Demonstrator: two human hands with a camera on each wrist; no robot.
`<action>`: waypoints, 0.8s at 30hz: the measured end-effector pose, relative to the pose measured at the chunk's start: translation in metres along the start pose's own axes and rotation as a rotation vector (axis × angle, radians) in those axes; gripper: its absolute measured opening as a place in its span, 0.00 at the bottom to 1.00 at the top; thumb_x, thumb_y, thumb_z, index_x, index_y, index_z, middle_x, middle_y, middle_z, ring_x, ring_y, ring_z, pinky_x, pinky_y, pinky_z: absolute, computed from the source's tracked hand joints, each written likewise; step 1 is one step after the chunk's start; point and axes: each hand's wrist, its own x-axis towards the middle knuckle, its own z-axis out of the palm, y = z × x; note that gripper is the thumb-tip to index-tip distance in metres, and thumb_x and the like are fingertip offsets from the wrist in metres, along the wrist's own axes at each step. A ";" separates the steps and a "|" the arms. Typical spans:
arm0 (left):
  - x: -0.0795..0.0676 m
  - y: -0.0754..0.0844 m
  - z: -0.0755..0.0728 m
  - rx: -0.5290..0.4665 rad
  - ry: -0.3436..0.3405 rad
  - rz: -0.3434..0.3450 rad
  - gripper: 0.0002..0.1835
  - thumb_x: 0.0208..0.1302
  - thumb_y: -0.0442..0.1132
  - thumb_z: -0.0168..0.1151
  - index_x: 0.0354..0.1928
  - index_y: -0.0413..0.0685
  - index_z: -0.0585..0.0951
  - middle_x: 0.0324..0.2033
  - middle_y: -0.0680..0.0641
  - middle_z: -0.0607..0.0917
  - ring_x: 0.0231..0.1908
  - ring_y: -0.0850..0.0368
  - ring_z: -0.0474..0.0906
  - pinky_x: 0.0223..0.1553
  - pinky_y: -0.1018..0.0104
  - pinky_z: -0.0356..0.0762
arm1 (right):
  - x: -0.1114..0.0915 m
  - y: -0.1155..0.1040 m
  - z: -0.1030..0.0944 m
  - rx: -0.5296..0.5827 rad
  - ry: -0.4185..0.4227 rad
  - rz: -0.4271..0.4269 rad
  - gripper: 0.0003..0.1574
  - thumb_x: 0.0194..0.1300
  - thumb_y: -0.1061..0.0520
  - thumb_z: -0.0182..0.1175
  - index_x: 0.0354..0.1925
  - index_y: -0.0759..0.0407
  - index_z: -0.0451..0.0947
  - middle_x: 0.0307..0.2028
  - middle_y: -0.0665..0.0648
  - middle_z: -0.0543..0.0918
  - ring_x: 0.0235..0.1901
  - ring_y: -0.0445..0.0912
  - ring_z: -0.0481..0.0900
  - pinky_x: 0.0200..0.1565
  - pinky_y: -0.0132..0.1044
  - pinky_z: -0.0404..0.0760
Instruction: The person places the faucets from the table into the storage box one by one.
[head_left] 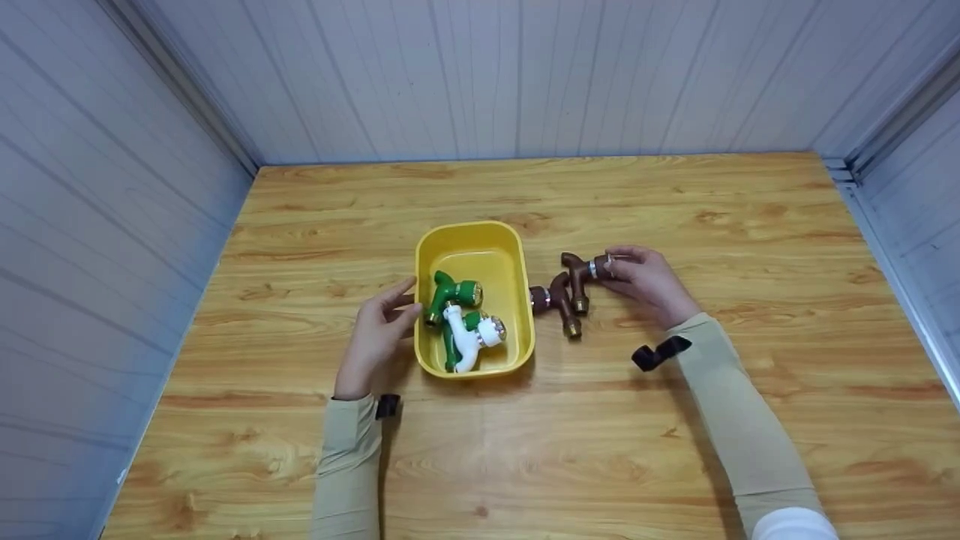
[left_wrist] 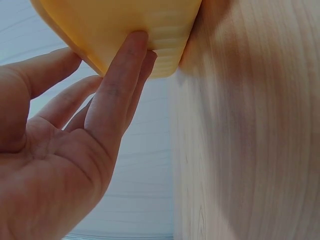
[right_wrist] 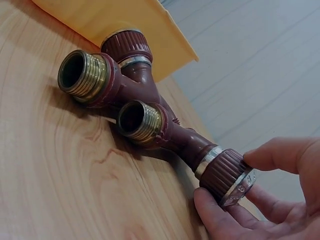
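A yellow plastic basin (head_left: 472,238) holds two green faucets (head_left: 444,291) and a white faucet (head_left: 466,341) lying against them. My left hand (head_left: 376,330) is at the basin's left side, and its fairly straight fingers touch the outer wall in the left wrist view. To the right of the basin lie two brown faucets with threaded brass ends. My right hand (head_left: 646,277) pinches the ribbed knob of the outer brown faucet (right_wrist: 187,142) between thumb and fingers. The other brown faucet (right_wrist: 142,80) rests beside it, its knob close to the basin wall.
Everything stands on a wood-grain table (head_left: 600,450). Pale panelled walls (head_left: 480,82) enclose the table's back, left and right sides. A black strap piece (head_left: 660,352) sticks out from the right wrist, another (head_left: 388,406) from the left.
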 end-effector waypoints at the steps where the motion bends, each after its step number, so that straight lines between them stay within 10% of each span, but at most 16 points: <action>1: 0.000 0.000 0.000 0.002 -0.004 -0.002 0.26 0.68 0.34 0.58 0.68 0.46 0.69 0.55 0.37 0.77 0.49 0.47 0.78 0.44 0.61 0.82 | 0.000 0.000 0.000 0.002 -0.003 0.001 0.32 0.68 0.71 0.50 0.67 0.76 0.54 0.57 0.69 0.66 0.53 0.54 0.73 0.59 0.41 0.72; 14: -0.007 0.024 0.001 -0.014 -0.035 -0.050 0.27 0.68 0.31 0.56 0.69 0.40 0.65 0.58 0.31 0.73 0.52 0.40 0.75 0.45 0.60 0.81 | -0.002 0.001 -0.005 0.054 -0.029 -0.007 0.33 0.66 0.74 0.50 0.68 0.75 0.54 0.59 0.68 0.63 0.56 0.55 0.70 0.59 0.41 0.72; 24: 0.003 0.000 0.000 0.038 -0.016 0.009 0.27 0.68 0.35 0.58 0.68 0.43 0.67 0.55 0.33 0.76 0.50 0.44 0.78 0.44 0.62 0.82 | -0.008 0.003 -0.008 0.082 -0.024 -0.023 0.33 0.66 0.72 0.53 0.66 0.76 0.54 0.55 0.65 0.66 0.51 0.51 0.75 0.58 0.42 0.73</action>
